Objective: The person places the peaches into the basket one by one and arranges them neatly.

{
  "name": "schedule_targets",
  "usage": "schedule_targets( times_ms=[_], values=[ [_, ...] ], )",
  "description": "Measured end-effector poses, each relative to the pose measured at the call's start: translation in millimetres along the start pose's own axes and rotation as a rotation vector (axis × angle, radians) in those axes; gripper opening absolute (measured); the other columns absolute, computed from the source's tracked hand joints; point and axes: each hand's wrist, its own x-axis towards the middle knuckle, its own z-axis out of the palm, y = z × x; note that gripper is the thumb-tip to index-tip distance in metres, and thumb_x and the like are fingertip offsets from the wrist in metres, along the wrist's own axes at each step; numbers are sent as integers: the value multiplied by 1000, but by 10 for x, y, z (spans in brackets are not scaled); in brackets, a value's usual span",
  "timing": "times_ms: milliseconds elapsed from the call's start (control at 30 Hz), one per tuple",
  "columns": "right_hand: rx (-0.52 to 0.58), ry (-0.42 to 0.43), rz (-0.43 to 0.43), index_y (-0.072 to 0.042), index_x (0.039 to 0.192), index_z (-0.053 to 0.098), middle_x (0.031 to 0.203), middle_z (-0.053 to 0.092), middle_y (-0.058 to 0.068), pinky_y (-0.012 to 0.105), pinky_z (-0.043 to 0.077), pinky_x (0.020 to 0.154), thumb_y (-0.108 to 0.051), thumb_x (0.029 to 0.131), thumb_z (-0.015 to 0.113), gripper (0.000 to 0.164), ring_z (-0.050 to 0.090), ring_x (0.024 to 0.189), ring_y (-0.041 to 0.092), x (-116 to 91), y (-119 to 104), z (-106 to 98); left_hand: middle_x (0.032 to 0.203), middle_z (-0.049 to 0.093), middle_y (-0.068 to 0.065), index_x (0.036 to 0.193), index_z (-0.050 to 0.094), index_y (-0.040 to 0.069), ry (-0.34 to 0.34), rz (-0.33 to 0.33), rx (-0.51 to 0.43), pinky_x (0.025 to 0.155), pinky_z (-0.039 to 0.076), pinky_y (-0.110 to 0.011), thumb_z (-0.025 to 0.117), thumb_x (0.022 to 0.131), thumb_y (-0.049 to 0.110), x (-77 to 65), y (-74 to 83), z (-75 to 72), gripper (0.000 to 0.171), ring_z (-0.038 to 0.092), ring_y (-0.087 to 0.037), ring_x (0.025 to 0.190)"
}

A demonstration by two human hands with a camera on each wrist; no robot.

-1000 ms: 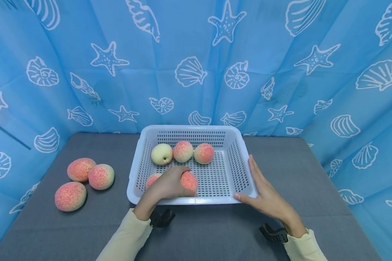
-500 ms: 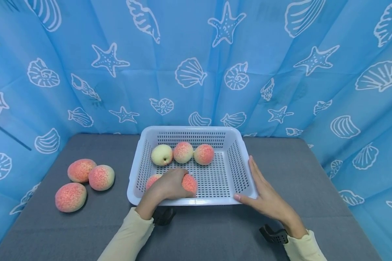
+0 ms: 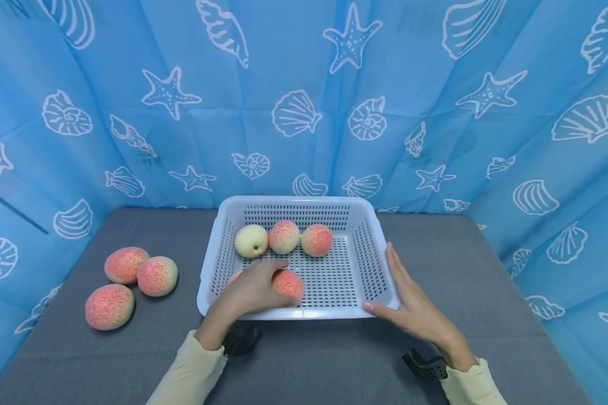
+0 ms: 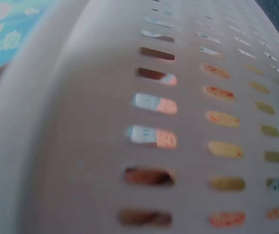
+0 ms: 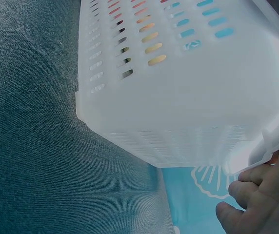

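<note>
In the head view, my left hand [image 3: 253, 288] reaches over the near rim into a pale plastic basket [image 3: 334, 313] and grips a red-pink peach [image 3: 287, 283]. Another peach lies at the near left, mostly hidden behind that hand. Along the far side sit a pale yellow-green peach [image 3: 251, 241] and two pinkish ones, a left peach [image 3: 284, 237] and a right peach [image 3: 316, 240]. My right hand [image 3: 410, 301] holds the basket's near right corner, thumb at the near rim, fingers along the right side. The right wrist view shows its curled fingers [image 5: 247, 192] by the rim.
Three more peaches, including a nearer one [image 3: 109, 306], lie on the grey cloth-covered table [image 3: 486, 315] left of the basket. A blue shell-print curtain [image 3: 304, 152] hangs behind. In the left wrist view, the slotted basket wall [image 4: 95, 122] fills most of the picture.
Over the last half second, my left hand and the peach in it have shifted slightly left inside the basket, covering more of the near-left peach. The right hand and basket have stayed put.
</note>
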Motion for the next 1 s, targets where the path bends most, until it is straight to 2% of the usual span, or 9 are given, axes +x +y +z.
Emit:
schedule_targets(
  times_ms=[100,200,300,367,533,733,833,933,1000],
  values=[
    [5,-2,3,-36,161,-11,169,-9,15,56,53,90,-29,86,84,121,53,127,47,-4,-1,-1,133,66,-8,141,60,4,28,40,-37,98,48,-43,90,76,33,-56,-15,-34,77,60,-16,108],
    [10,-4,5,-37,161,-10,168,-9,16,55,54,89,-29,86,84,121,53,126,48,-5,-3,0,92,71,-4,144,58,6,42,83,-70,69,49,-31,89,79,35,-129,-33,-76,77,55,-10,69],
    [14,-3,5,-37,161,-10,168,-8,16,53,55,88,-28,86,84,121,53,126,48,-4,-6,2,57,45,4,147,55,7,45,116,-109,46,32,-24,87,82,35,-209,-48,-108,78,31,-5,45],
    [15,-3,4,-37,161,-10,168,-8,16,52,56,87,-28,85,84,121,54,125,48,-3,-8,2,53,35,4,148,53,8,51,124,-133,41,27,-22,85,84,35,-257,-50,-123,77,25,-3,40],
    [23,-3,-1,-37,161,-10,169,-8,16,49,57,87,-27,86,84,121,55,124,47,1,-10,-3,92,67,-8,146,55,8,118,135,-153,45,30,-22,86,84,32,-322,-44,-137,74,20,-2,44],
    [13,-4,-1,-37,161,-10,169,-9,15,53,55,89,-28,86,84,121,55,124,44,6,-13,-5,114,66,-10,149,53,10,172,117,-113,52,40,-27,86,84,33,-362,-38,-186,77,31,-3,51],
    [8,-5,0,-36,161,-11,169,-9,14,54,54,90,-29,86,83,120,55,125,44,6,-10,-5,137,61,-8,150,52,12,227,119,-103,75,54,-40,86,84,32,-400,-47,-246,77,59,-11,78],
    [7,-3,-2,-36,161,-11,169,-10,14,55,53,91,-28,86,83,120,55,125,43,4,-4,-5,149,52,-11,150,51,12,295,109,-93,93,50,-54,86,84,32,-448,-75,-335,78,60,-24,106],
    [11,-2,-1,-36,161,-11,169,-10,15,55,54,90,-28,86,83,120,55,125,44,2,0,-4,150,51,-14,150,51,9,334,106,-90,90,50,-54,86,84,32,-480,-110,-405,79,62,-31,108]
  ],
)
